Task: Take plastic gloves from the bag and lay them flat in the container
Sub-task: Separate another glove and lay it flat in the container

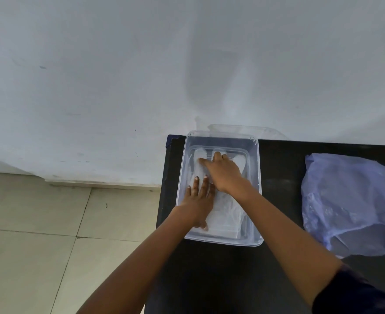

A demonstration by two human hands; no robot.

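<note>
A clear plastic container stands on the left part of a black table. Thin see-through plastic gloves lie flat inside it, fingertips toward the wall. My left hand rests palm down on the gloves near the container's left side, fingers spread. My right hand lies flat just beyond it, pressing on the glove fingers. A crumpled bluish plastic bag sits on the table to the right, apart from both hands.
The container's clear lid leans behind it against the white wall. The table's left edge drops to a beige tiled floor. Bare black tabletop lies between container and bag.
</note>
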